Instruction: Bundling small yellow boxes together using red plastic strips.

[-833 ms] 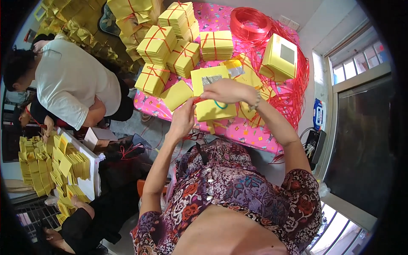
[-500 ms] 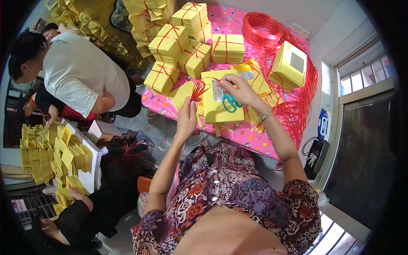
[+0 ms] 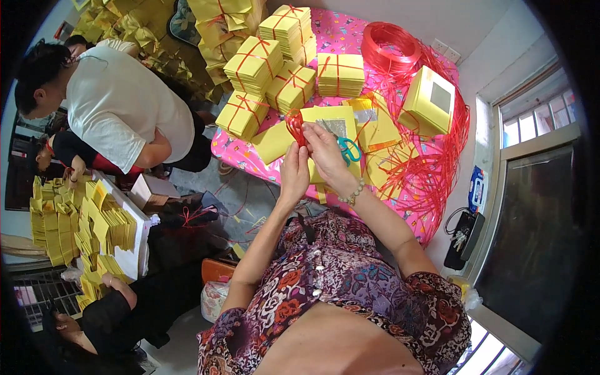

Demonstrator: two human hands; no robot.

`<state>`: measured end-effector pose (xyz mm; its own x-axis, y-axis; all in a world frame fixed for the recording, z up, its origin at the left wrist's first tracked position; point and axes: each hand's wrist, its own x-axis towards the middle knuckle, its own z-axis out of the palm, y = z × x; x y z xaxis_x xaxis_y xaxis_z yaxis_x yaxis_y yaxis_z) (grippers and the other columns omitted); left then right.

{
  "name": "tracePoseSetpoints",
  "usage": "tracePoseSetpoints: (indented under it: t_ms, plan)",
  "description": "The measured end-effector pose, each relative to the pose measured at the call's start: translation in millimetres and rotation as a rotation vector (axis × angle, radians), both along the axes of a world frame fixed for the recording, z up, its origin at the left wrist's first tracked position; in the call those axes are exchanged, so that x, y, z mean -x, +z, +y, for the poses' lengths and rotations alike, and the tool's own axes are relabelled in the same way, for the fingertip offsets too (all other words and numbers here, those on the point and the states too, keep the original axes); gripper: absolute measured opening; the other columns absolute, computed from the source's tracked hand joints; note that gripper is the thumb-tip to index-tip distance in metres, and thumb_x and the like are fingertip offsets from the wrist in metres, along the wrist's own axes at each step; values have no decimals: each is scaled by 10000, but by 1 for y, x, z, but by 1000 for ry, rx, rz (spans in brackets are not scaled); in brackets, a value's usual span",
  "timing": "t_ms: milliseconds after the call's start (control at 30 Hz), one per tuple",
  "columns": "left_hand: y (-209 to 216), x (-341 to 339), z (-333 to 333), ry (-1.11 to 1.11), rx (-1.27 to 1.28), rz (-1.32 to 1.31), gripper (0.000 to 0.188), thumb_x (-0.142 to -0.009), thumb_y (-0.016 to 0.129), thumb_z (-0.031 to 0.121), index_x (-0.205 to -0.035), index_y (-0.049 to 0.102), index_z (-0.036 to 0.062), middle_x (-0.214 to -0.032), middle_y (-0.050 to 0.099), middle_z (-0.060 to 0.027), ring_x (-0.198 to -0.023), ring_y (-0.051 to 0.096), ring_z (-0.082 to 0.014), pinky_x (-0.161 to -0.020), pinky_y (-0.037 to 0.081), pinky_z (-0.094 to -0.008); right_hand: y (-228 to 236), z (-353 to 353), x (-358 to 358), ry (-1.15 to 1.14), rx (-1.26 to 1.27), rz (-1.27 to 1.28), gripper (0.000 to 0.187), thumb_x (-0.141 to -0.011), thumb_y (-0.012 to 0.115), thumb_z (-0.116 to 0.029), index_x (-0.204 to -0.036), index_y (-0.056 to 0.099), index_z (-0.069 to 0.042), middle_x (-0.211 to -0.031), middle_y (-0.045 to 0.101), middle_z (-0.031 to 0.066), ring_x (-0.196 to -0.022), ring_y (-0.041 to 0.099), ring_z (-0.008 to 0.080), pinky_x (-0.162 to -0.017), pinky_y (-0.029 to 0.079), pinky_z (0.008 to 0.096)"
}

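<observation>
A small looped bundle of red plastic string stands upright above the near edge of the pink table. My left hand is closed round its lower end. Fingers of my right hand are closed on the same bundle from the right, close against the left fingertips. Just right of that hand, teal-handled scissors lie on a stack of yellow paper; their blades are hidden. A silvery patch shows on the top sheet. Left of the stack lies a loose yellow sheet.
Yellow bundles tied with red string stand at the table's back left. A red string coil and tangled strands lie right, near a yellow block. Several people, one in a white shirt, work at left beside a white table.
My right hand has come left and down, from above the paper stack to the string bundle. The left hand has risen slightly to the right, with the string still in it.
</observation>
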<state>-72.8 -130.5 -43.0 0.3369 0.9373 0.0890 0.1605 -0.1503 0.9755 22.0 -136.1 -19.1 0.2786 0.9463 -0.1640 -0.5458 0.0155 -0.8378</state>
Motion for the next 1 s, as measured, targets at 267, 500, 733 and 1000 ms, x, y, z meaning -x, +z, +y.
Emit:
tracePoseSetpoints:
  t_ms: [267,500,733,1000]
  plan:
    - [46,32,25,87,219,-706,224,-973,398,230,-878,518,66,-842,560,-41,-814,540,-138,-772,431,-287,3,-17,23,273,-271,-273,410,-991,311,-285,-1299,292,-14,-1202,439,93,-1157,393,140,-956,358,276]
    - [72,59,34,38,473,-1057,178,-964,411,231,-919,498,82,-762,484,-5,-712,474,-125,-688,403,-257,4,-16,23,583,-276,-361,457,-984,344,-312,-1341,252,-41,-1108,446,80,-1031,420,103,-869,380,258]
    - [50,170,55,24,394,-1216,168,-954,428,179,-819,441,79,-628,339,37,-481,267,-46,-428,237,-192,14,-17,-31,1196,-106,-548,315,-973,391,-321,-823,506,-68,-643,352,-62,-552,338,41,-508,327,201]
    - [-89,297,36,716,423,-274,201,-921,449,266,-816,497,101,-568,386,37,-425,329,-60,-362,262,-219,11,-23,-167,1222,423,-561,358,-953,405,-382,-776,524,-94,-642,439,-38,-539,397,40,-467,359,210]
